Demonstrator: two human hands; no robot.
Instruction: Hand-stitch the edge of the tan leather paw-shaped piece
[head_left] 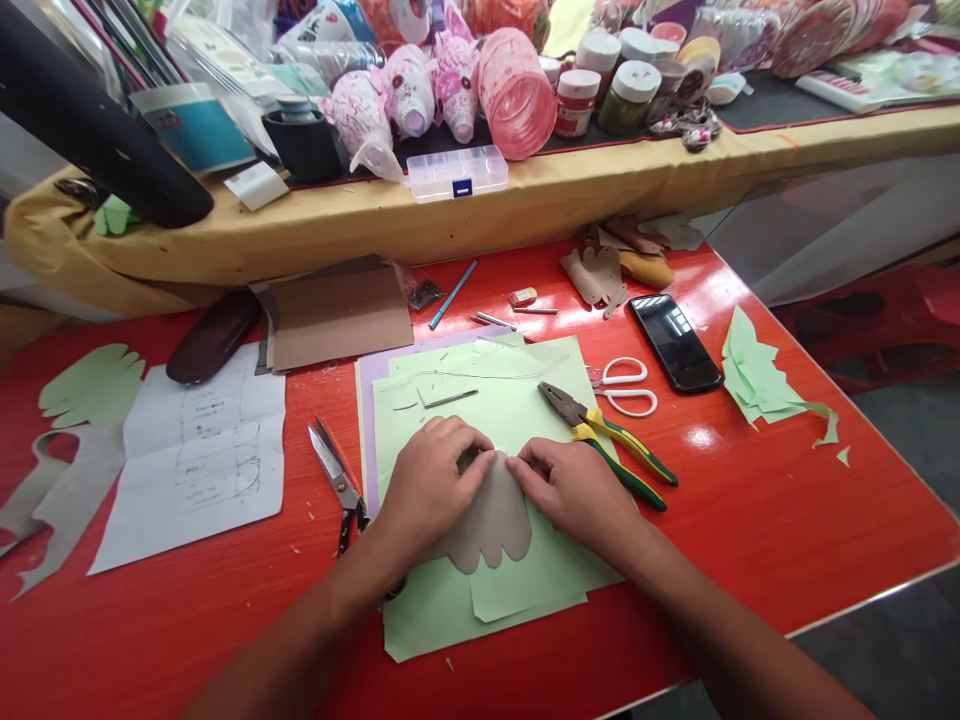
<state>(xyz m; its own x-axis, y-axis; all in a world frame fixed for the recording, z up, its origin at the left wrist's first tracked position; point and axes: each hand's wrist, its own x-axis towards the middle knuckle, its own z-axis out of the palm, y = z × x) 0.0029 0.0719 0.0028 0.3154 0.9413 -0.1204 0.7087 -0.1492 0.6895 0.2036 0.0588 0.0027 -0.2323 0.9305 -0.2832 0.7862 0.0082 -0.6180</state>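
A grey scallop-edged cutout (496,515), perhaps leather or felt, lies over green paper sheets (427,620). My left hand (435,475) pinches its upper edge between thumb and finger. Close beside it, my right hand (566,480) pinches the same edge from the other side. Whether something small sits between the fingertips is hidden. Pliers with yellow and green handles (611,440) lie just past my right hand. White-handled scissors (628,386) rest behind them. Dark-handled scissors (339,480) lie left of my left hand, partly under that forearm. A thin metal tool (450,399) is on the paper.
A phone (675,342) and green paper scraps (757,370) lie to the right. On the left are a drawn pattern sheet (202,450), a grey offcut (82,490) and a dark case (214,337). Brown sheets (341,312) lie behind. Paint jars (630,95) stand on the raised shelf.
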